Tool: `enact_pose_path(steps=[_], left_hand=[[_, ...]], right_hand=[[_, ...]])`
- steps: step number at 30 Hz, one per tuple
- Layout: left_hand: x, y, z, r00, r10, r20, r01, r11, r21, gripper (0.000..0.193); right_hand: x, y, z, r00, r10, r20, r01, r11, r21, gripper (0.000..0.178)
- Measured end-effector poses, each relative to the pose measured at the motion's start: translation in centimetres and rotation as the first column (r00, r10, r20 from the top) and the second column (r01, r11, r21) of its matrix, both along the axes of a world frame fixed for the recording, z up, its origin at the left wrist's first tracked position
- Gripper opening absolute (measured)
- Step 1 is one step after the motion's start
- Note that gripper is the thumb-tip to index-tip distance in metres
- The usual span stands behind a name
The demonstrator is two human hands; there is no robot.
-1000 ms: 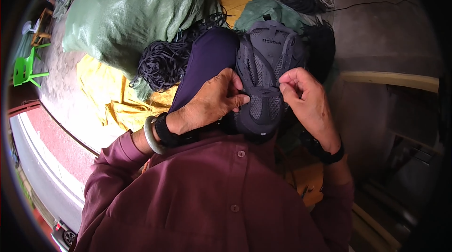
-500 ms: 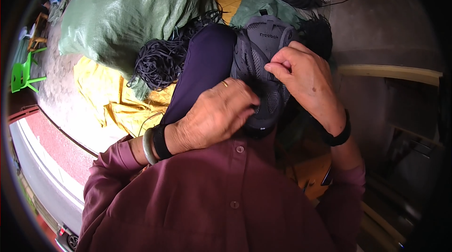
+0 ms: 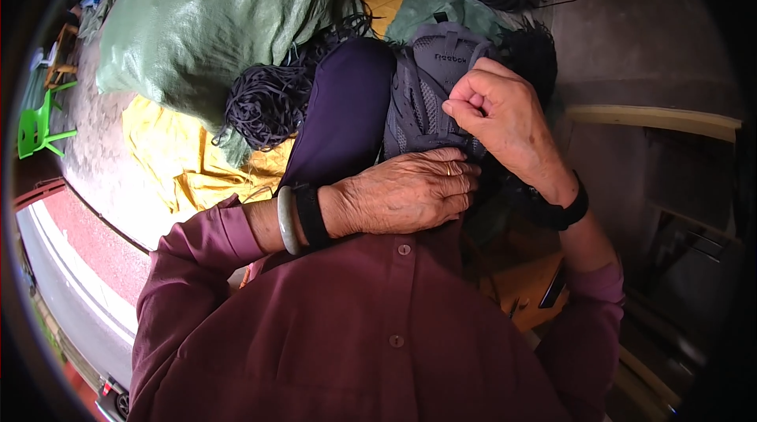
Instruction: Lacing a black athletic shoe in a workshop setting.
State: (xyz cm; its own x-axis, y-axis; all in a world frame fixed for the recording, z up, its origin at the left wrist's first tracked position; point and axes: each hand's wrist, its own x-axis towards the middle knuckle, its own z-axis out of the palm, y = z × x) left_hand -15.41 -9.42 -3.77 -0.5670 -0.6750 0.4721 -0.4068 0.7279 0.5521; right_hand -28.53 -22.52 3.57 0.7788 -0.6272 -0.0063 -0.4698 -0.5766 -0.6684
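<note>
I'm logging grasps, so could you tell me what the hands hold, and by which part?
A grey shoe. The left hand lies flat over its near end, pressing it to the lap; the right hand pinches at its upper middle, though what it pinches is hidden.

This looks like an informal shoe-assembly spot at a home or small workshop, set on a bare concrete floor [image 3: 631, 36]; a big green woven sack [image 3: 205, 20], a crumpled yellow plastic sheet [image 3: 181, 162] and heaps of dark cord or laces [image 3: 268, 95] lie about. A grey sports shoe [image 3: 430, 91] rests on the person's lap; a green plastic stool [image 3: 35, 126] stands at the far left.
</note>
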Motion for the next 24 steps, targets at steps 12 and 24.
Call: enact_pose_path(steps=[12,24], left_hand=[[0.3,-0.3,0.0,0.999,-0.047,0.014,0.047,0.999,0.017,0.029],[6.9,0.2,1.6,0.739,0.648,-0.185,-0.515,0.720,0.465,0.020]], right_hand=[[0.8,-0.3,-0.1,0.995,-0.032,0.092,0.025,0.997,0.074,0.012],[1.0,0.8,0.2,0.998,-0.044,0.035,0.046,0.996,-0.075,0.012]])
